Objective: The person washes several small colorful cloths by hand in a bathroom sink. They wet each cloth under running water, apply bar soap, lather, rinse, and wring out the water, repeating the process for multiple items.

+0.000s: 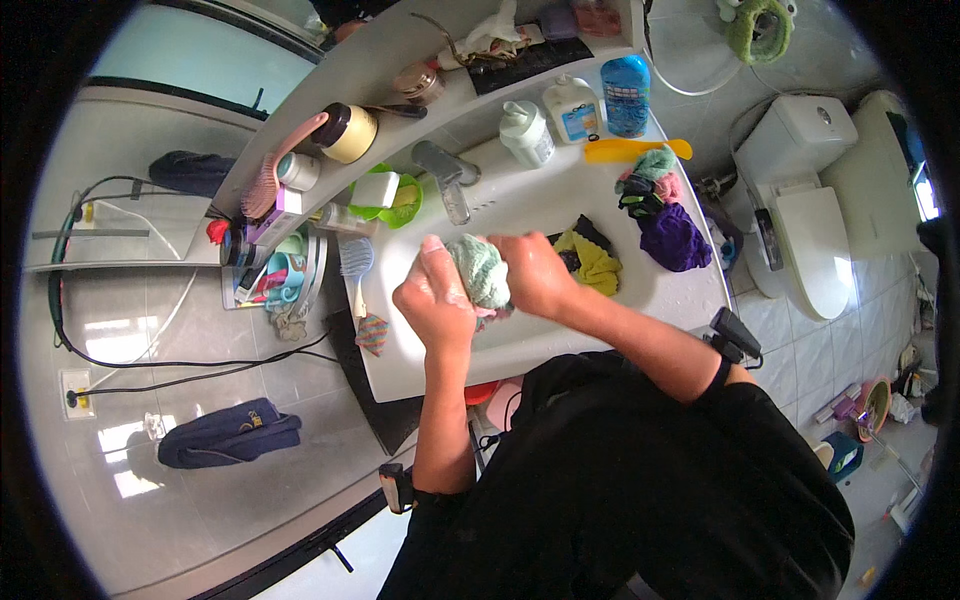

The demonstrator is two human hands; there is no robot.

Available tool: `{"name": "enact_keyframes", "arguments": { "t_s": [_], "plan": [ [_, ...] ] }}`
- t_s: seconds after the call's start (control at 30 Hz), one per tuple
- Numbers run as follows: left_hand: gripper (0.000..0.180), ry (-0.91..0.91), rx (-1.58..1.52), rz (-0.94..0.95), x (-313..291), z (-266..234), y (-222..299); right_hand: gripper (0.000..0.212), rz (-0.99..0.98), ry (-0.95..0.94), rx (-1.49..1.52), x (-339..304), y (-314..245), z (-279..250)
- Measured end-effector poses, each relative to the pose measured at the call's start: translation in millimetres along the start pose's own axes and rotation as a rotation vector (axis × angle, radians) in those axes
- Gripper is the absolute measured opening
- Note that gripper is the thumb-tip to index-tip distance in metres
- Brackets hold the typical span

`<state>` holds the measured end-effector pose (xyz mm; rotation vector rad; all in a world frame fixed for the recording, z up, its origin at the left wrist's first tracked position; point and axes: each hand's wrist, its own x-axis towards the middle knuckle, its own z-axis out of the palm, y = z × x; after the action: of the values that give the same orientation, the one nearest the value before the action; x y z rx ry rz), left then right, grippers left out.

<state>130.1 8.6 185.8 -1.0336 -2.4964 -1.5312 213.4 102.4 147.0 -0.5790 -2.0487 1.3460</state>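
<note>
Over the white washbasin (620, 325), both hands grip a bunched, pale green knitted cloth (479, 268) with a bit of pink showing beneath it. Closed around its left side is my left hand (436, 298), with suds or water on the skin. On its right side my right hand (534, 278) is closed in a fist. A crumpled yellow and black cloth (590, 260) lies in the basin just right of my hands. At the basin's right rim sit a purple cloth (676, 238) and a bunch of green, pink and black cloth (650, 185).
Behind the basin stand a faucet (445, 180), a white pump bottle (527, 133), another white bottle (573, 108) and a blue bottle (627, 95). A green soap bowl (388, 200) and blue brush (357, 262) line the left rim. Right is a toilet (810, 240).
</note>
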Motion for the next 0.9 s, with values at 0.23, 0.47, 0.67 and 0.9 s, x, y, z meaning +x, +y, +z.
{"name": "enact_keyframes", "arguments": {
  "t_s": [0.23,0.47,0.67,0.9],
  "plan": [
    [0.038,-0.029,-0.017,-0.063,5,0,-19,0.041,0.142,0.053,0.345,-15,-9,5],
    [0.023,-0.075,0.171,0.323,-16,15,-3,0.045,0.239,0.165,0.513,4,8,3],
    [0.045,-0.010,-0.072,-0.043,2,7,6,0.046,0.195,0.118,0.393,-6,3,16],
    [0.021,-0.136,0.050,0.173,-2,20,6,0.046,0.260,0.203,0.543,17,3,-7]
  ]
}}
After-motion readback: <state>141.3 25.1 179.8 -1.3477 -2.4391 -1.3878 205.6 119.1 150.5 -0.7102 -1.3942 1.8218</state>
